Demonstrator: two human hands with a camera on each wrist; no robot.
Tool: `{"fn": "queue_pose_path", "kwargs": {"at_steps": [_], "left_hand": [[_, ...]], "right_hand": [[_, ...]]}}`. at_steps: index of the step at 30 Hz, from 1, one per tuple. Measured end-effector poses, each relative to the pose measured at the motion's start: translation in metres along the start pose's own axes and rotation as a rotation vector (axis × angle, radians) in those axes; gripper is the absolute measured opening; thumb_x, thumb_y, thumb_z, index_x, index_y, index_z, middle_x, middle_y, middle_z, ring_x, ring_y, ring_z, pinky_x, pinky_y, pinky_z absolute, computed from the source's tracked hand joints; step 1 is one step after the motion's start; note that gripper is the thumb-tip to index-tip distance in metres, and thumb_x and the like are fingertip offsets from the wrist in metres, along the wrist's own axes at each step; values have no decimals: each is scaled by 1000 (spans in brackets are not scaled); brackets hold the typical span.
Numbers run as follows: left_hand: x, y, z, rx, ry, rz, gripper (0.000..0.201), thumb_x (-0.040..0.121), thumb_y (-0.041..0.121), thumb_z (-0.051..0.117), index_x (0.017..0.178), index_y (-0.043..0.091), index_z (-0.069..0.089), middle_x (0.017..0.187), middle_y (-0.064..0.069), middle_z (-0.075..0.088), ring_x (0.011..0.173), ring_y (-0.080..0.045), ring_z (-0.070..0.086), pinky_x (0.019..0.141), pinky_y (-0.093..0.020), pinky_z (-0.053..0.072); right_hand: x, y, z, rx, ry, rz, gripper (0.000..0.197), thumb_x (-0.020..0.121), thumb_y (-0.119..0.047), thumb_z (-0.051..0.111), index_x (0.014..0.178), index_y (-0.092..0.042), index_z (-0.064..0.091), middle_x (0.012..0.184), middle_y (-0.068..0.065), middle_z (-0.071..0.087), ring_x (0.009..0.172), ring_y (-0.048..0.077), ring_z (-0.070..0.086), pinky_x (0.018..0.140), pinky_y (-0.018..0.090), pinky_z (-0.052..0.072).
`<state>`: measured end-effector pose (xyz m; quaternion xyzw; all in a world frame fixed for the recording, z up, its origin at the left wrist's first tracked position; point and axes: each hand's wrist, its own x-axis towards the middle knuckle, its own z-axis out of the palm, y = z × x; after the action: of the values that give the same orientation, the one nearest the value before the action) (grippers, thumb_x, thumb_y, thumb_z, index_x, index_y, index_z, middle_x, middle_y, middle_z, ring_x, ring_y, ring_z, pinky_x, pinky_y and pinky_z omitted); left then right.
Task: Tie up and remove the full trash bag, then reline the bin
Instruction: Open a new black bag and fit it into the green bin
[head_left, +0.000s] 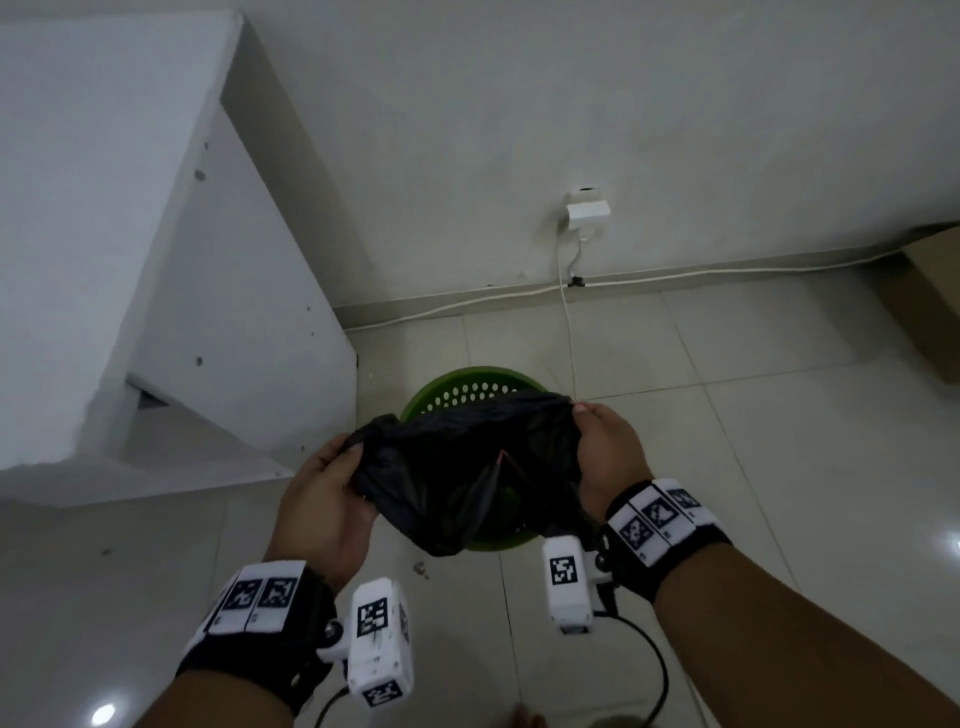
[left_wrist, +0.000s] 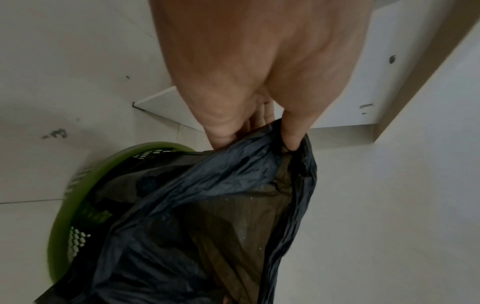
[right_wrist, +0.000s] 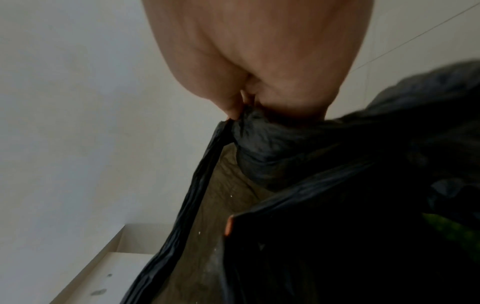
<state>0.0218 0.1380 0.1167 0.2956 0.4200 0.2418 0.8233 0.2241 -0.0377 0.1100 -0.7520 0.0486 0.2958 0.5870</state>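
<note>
A black trash bag (head_left: 457, 467) hangs over a round green perforated bin (head_left: 467, 387) on the tiled floor. My left hand (head_left: 327, 493) grips the bag's left edge, thumb over the plastic. My right hand (head_left: 608, 447) grips the bag's right edge. The bag's mouth is stretched between both hands, with an orange-edged dark object showing inside. In the left wrist view the left hand (left_wrist: 259, 127) pinches the bag (left_wrist: 221, 216) above the bin (left_wrist: 78, 195). The right wrist view shows the right hand (right_wrist: 249, 102) bunching the bag (right_wrist: 337, 185). The bin's inside is mostly hidden by the bag.
A white cabinet (head_left: 156, 260) stands at the left, close to the bin. A wall socket with a plug (head_left: 587, 210) and a white cable runs along the skirting behind. A cardboard box (head_left: 930, 296) sits at the far right. Small debris (head_left: 421, 569) lies on the floor.
</note>
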Motion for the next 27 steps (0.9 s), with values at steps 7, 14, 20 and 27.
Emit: {"fn": "queue_pose_path", "kwargs": {"at_steps": [7,14,20,27], "left_hand": [[65,-37,-31,218,-33,45,28,102,19,51,117,3,67,112,-12,75,97,-23,74,73,-29,61],[111,-51,-83,601,79,270,15,92,16,68,96,2,68,94,-16,72,86,-28,66,81,-35,52],[129,-53,-95,429,10,363,31,89,0,55,65,16,43,65,-6,48,63,-18,48,60,-31,36],[171,-46,-78,860,-65,512,13,76,25,62,70,16,69,79,-5,65,75,-11,61,80,-36,49]], "right_hand": [[76,51,25,-110,35,-201,26,98,-22,46,99,-12,70,107,14,69,101,30,64,95,40,50],[115,87,30,-609,124,-602,29,99,-18,48,102,0,70,107,21,70,104,35,62,85,33,41],[122,97,42,-370,45,-608,24,83,0,58,79,-23,54,79,11,69,71,24,61,70,34,47],[144,75,44,-669,-42,-603,27,90,-1,49,81,-10,72,81,0,66,77,15,57,72,22,38]]}}
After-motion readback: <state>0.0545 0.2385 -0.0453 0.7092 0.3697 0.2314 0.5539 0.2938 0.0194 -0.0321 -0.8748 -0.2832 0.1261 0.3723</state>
